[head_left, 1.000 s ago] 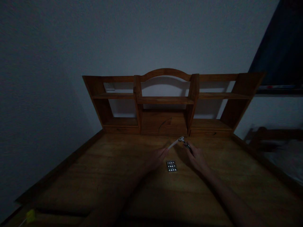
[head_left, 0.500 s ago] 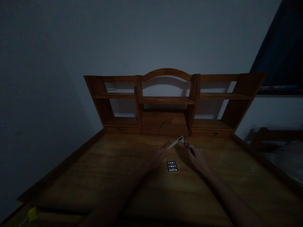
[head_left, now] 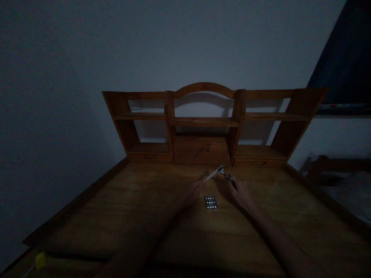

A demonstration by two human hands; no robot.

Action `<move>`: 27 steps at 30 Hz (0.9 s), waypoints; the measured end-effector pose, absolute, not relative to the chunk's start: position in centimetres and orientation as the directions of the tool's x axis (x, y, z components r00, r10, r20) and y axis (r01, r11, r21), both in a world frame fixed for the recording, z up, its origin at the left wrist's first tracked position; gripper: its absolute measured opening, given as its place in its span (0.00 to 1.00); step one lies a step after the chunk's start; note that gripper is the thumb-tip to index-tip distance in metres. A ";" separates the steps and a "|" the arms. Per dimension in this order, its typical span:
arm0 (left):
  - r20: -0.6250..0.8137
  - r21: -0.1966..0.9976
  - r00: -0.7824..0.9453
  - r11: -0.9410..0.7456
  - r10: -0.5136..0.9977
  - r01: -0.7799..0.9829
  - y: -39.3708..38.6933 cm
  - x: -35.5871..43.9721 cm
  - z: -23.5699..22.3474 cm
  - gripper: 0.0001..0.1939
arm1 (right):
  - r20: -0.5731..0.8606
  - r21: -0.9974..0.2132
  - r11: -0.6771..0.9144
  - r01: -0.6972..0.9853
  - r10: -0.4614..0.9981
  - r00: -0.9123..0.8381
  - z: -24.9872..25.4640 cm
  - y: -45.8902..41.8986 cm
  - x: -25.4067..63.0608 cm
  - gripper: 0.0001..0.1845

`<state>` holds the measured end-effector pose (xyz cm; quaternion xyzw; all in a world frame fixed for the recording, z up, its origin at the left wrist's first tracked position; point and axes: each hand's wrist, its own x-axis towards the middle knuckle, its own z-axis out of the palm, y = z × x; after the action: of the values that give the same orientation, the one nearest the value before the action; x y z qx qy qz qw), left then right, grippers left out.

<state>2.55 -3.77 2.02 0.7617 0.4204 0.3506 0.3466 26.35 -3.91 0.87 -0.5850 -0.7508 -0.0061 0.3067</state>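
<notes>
Both hands extend over a wooden desk (head_left: 121, 216) in dim light. Left hand (head_left: 191, 193), nearest the centre of the desk, is closed in a pinch around the near end of a pale, thin strip (head_left: 211, 175), which slants up and to the right from its fingertips. Right hand (head_left: 242, 193) is closed around a small dark-handled tool (head_left: 228, 177), whose metal tip (head_left: 222, 170) points up and to the left. Tip and far end of the strip meet just above and between the two hands; whether they touch cannot be told in this light.

On the desk surface, between the two hands and slightly nearer the viewer than their fingertips, lies a small dark rectangular pack (head_left: 211, 202) bearing three rows of bright, pale marks. Neither hand touches it; it lies just beside the left hand's fingers and a little farther from the right hand.

At the near left corner of the desk, a small yellow object (head_left: 40, 260) shows, too dark to identify.

Beyond the hands, a wooden hutch (head_left: 203, 123) with an arched centre and open shelves stands at the back edge of the desk, against a plain grey wall (head_left: 116, 46). At far right, a dark curtain (head_left: 344, 65) hangs.
</notes>
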 end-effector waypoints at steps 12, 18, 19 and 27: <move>0.177 0.823 0.431 -0.374 0.885 0.428 -3.3 2.4 1.5 0.29 | 0.474 -0.402 0.309 0.862 0.876 -0.093 1.0 -4.1 26.1 0.18; 0.190 0.789 0.405 -0.385 0.894 0.478 -3.1 2.4 1.3 0.31 | 0.460 -0.475 0.265 0.839 0.888 -0.020 1.2 -4.0 26.2 0.22; 0.188 0.789 0.404 -0.383 0.895 0.481 -3.0 2.3 1.2 0.32 | 0.461 -0.473 0.268 0.840 0.887 -0.024 1.2 -4.0 26.2 0.21; 0.178 0.822 0.423 -0.370 0.889 0.432 -3.1 2.3 1.2 0.30 | 0.417 -0.452 0.354 0.819 0.895 -0.156 0.8 -3.9 26.1 0.18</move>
<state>2.28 -3.10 1.24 0.7637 0.4325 0.3189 0.3577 26.15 -3.88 0.75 -0.5653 -0.7580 0.0597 0.3198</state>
